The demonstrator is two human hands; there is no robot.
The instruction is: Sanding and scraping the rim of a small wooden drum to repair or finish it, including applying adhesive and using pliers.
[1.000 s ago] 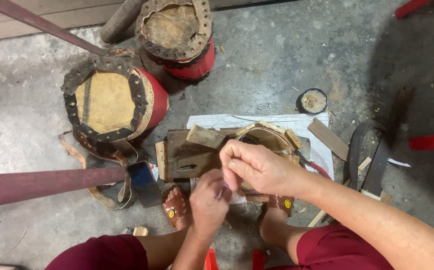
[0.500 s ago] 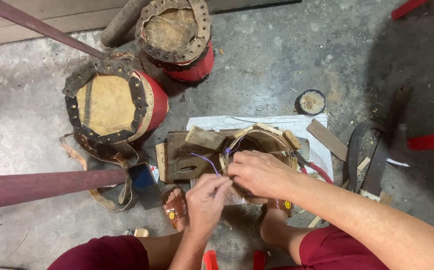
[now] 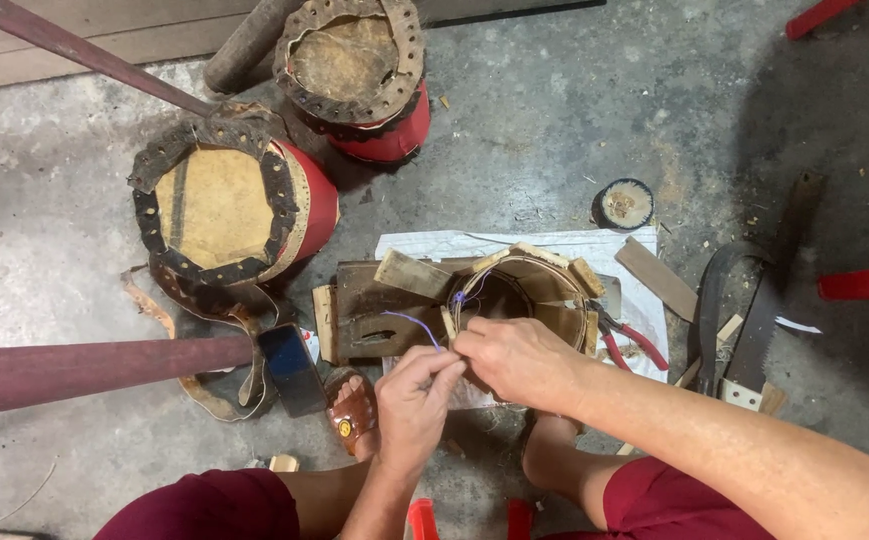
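Down on the concrete floor (image 3: 554, 130), between the person's knees, a round wooden hoop (image 3: 519, 295) rests on a dark board (image 3: 369, 320). Both hands meet at its near rim, the right hand (image 3: 519, 360) slightly closer to the hoop, the left hand (image 3: 414, 395) just beside it. A thin purple thread (image 3: 409, 322) runs up-left from their pinched-together fingertips (both pinches look closed on it).
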